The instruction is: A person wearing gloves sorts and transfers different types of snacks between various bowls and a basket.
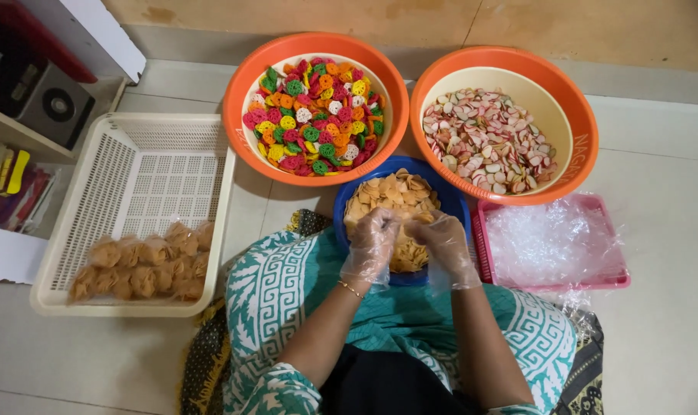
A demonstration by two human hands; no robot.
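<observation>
The person sits on the floor (671,253) with a blue bowl (456,201) of pale tan chips (391,196) pulled in close against the knees, so both gloved hands can work right over it without reaching. The left hand (370,244) and right hand (446,244), each in a thin clear glove, meet over the near side of the bowl with fingers curled together; they seem to pinch something small and clear between them, perhaps a little bag, though the gloves make it hard to tell what is grasped. A cream slotted basket (134,165) lies just to the left, within arm's reach, with a row of filled, knotted small packets (145,265) lined along its near edge. A pink tray (595,280) heaped with clear plastic bags (552,240) sits just to the right of the bowl. Behind the bowl stand two orange basins, one (245,84) holding bright multicoloured wheel-shaped crisps (314,115), the other (579,100) holding pink-edged white slices (491,142). Nothing lies between the hands and the bowl; the patterned teal garment (287,284) over the lap touches the bowl's rim
</observation>
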